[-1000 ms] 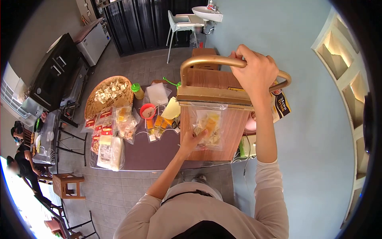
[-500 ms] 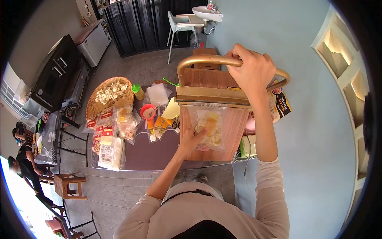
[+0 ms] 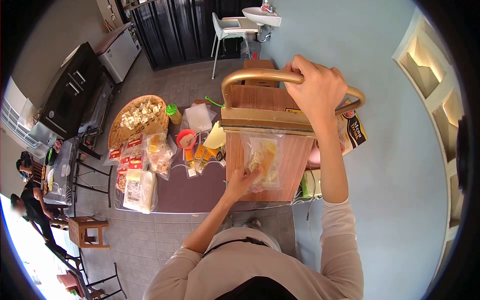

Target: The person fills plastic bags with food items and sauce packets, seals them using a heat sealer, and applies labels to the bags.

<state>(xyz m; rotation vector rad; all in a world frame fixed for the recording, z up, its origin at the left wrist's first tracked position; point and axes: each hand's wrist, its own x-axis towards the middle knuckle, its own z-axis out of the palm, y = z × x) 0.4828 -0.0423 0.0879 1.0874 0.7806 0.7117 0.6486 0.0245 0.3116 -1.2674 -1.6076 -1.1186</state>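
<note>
My right hand [image 3: 316, 87] is wrapped round the curved gold handle [image 3: 250, 75] of a bag sealer. The sealer's long bar [image 3: 265, 120] lies across the top edge of a clear plastic bag [image 3: 276, 172]. Pale food pieces and a yellow-orange sachet [image 3: 269, 159] show inside the bag. My left hand [image 3: 242, 184] grips the bag's lower left side, thumb on top; its other fingers are partly hidden beneath. Under the bag is a brown wood-look surface [image 3: 292, 172].
Left on the dark table [image 3: 192, 192] are a woven basket [image 3: 116, 135] of pale pieces, filled bags [image 3: 156, 162], a red bowl [image 3: 186, 135], orange sachets [image 3: 201, 155] and a green-capped bottle [image 3: 173, 115]. A menu [image 3: 352, 130] lies beside the wall. People [image 3: 37, 205] are at far left.
My left hand has moved slightly down with its grip on the bag. The bag's contents and the sachet sit a little further right and lower. My right hand stays on the handle.
</note>
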